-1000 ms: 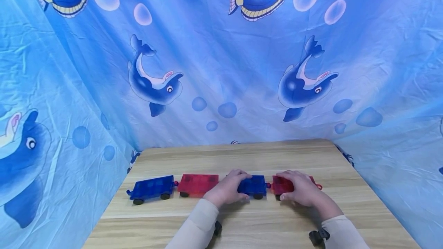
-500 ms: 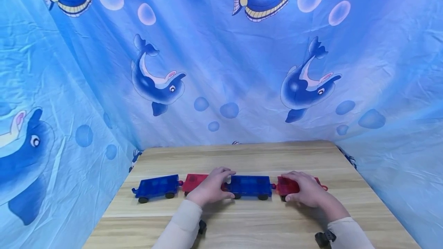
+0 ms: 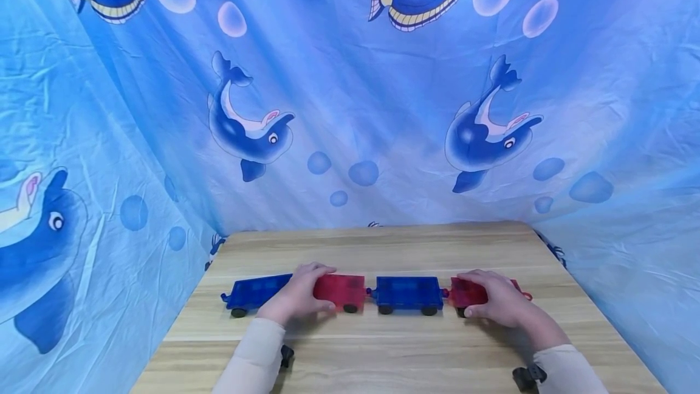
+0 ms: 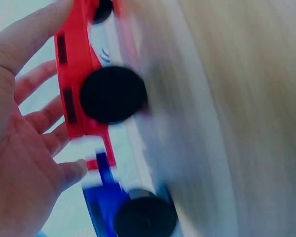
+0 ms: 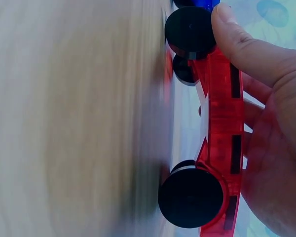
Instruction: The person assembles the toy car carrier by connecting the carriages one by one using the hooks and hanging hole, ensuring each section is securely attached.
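Note:
Four-wheeled toy train cars of translucent plastic stand hooked in a row on the wooden table [image 3: 404, 354]. From left come a blue car [image 3: 254, 292], a red car [image 3: 349, 287], another blue car [image 3: 407, 292] and a red end car [image 3: 465, 290]. My left hand [image 3: 295, 297] straddles the left red car, thumb on the near side and fingers on the far side; the left wrist view shows its black wheel [image 4: 113, 95] close up. My right hand [image 3: 497, 300] grips the red end car, its thumb [image 5: 246, 47] along the side by the front wheel.
A blue cloth [image 3: 350, 108] printed with dolphins, fish and bubbles hangs behind the table and along both sides. Small black camera mounts [image 3: 527, 376] sit at the cuffs of the pale sleeves [image 3: 248, 357].
My left hand has moved left along the row, from the middle blue car to the left red car. The whole row has shifted right, with my right hand still on the end car.

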`<move>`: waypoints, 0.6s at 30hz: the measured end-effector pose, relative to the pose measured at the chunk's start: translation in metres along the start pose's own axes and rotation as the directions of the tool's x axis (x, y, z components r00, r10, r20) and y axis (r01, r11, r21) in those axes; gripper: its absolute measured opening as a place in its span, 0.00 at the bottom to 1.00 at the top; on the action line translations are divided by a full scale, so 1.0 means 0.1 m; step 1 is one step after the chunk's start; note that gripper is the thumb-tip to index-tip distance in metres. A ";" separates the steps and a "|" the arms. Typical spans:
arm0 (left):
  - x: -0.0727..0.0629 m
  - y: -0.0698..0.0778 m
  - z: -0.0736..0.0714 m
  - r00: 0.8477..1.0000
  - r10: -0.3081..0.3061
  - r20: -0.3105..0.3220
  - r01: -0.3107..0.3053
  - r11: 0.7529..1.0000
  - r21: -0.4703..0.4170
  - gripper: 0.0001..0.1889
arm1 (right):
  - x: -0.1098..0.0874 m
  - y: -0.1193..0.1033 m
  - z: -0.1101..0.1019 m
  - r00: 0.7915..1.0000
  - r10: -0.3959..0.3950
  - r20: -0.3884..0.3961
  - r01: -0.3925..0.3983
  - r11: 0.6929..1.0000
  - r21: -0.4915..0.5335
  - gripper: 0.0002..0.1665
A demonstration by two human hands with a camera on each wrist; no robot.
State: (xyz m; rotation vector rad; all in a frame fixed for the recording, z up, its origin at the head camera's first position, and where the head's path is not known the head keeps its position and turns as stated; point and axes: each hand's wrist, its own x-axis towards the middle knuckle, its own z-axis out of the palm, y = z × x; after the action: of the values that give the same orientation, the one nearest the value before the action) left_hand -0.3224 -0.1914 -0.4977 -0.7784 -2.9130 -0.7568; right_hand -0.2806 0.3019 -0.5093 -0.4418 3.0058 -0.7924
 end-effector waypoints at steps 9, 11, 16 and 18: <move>-0.15 -0.11 -0.05 1.000 -0.020 0.015 0.021 0.999 -0.030 0.37 | -0.01 0.07 -0.03 1.000 0.003 0.000 -0.003 1.000 0.012 0.50; -0.17 -0.09 -0.04 0.999 -0.032 0.019 0.032 0.999 -0.027 0.37 | -0.02 0.07 -0.03 1.000 0.003 0.003 -0.003 1.000 0.013 0.50; -0.21 -0.05 -0.03 0.998 -0.060 0.022 0.060 0.998 -0.013 0.37 | -0.05 0.07 -0.02 1.000 0.004 0.005 -0.004 1.000 0.006 0.50; -0.23 -0.03 -0.03 0.998 -0.062 0.021 0.062 0.998 -0.015 0.37 | -0.06 0.07 -0.03 1.000 0.007 0.007 -0.007 1.000 0.004 0.50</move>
State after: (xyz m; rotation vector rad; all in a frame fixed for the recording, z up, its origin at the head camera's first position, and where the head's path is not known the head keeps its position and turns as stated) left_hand -0.3045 -0.2056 -0.4999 -0.7041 -2.9656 -0.7822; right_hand -0.2773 0.3104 -0.5108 -0.4323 2.9973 -0.7946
